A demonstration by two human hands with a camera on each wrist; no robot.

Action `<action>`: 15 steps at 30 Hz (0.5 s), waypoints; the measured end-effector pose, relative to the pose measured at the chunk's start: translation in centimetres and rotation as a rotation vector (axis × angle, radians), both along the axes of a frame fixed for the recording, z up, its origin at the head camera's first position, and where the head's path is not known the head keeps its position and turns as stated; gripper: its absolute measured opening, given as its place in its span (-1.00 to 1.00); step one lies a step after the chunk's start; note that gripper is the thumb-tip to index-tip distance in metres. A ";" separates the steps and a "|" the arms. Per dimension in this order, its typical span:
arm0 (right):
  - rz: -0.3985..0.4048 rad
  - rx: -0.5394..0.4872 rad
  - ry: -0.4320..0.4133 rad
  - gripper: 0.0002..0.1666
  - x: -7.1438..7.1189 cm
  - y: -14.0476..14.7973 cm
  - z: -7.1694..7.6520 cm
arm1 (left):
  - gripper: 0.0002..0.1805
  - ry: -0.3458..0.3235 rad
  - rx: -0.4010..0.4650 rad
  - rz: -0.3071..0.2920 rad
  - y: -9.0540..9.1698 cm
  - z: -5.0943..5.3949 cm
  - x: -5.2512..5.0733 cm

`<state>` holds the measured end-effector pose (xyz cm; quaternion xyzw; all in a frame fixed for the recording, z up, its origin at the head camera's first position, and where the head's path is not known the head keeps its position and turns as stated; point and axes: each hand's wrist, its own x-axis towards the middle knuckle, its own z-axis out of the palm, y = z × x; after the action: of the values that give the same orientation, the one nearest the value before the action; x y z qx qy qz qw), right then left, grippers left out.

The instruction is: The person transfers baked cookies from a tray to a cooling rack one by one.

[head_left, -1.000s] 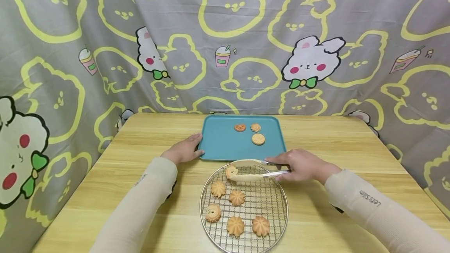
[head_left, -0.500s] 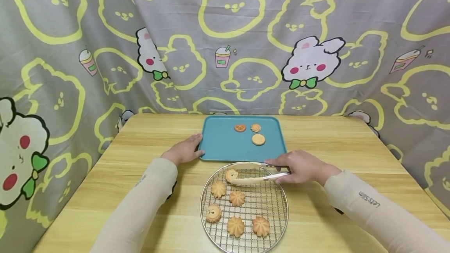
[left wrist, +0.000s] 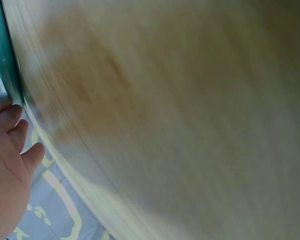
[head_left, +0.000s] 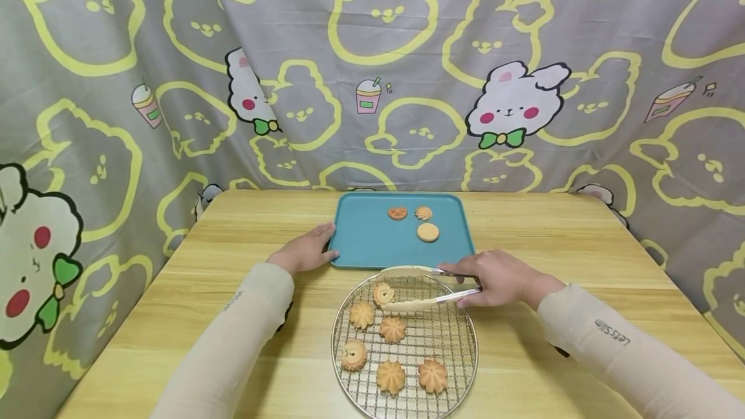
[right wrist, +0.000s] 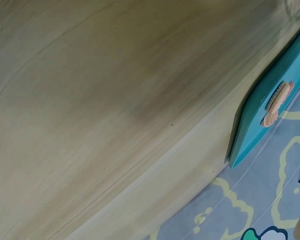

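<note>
My right hand grips a pair of tongs with beige tips and metal arms. The tongs' arms are spread apart above the round wire cooling rack. Near their tips, at the rack's far left, lies a ring-shaped cookie. Several other cookies rest on the rack, among them a flower-shaped one. With its fingers fairly straight, my left hand touches the left rim of the blue tray. In the left wrist view, the left fingers lie beside that rim.
On the tray's right half sit a brown round cookie, a swirled cookie and a pale round cookie. The wooden table ends at a patterned curtain behind. The tray stands just beyond the rack.
The tongs' arms have spread wider, and the ring-shaped cookie now lies on the rack, slightly nearer than before. The left hand and tray have not moved.
</note>
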<state>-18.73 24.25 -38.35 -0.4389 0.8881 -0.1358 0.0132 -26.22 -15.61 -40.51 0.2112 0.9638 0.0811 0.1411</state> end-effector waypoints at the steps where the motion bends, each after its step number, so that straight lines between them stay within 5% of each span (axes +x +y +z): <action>1: -0.002 0.000 0.000 -0.18 0.0 0.0 0.0 | -0.19 -0.001 0.000 0.001 0.0 0.0 0.0; 15: -0.057 0.001 0.087 -0.04 -0.1 -0.5 -0.2 | -0.19 0.004 0.009 0.004 0.1 0.0 0.0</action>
<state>-18.85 23.70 -38.56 -0.4191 0.8999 -0.1166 -0.0294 -26.19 -15.53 -40.53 0.2100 0.9642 0.0852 0.1379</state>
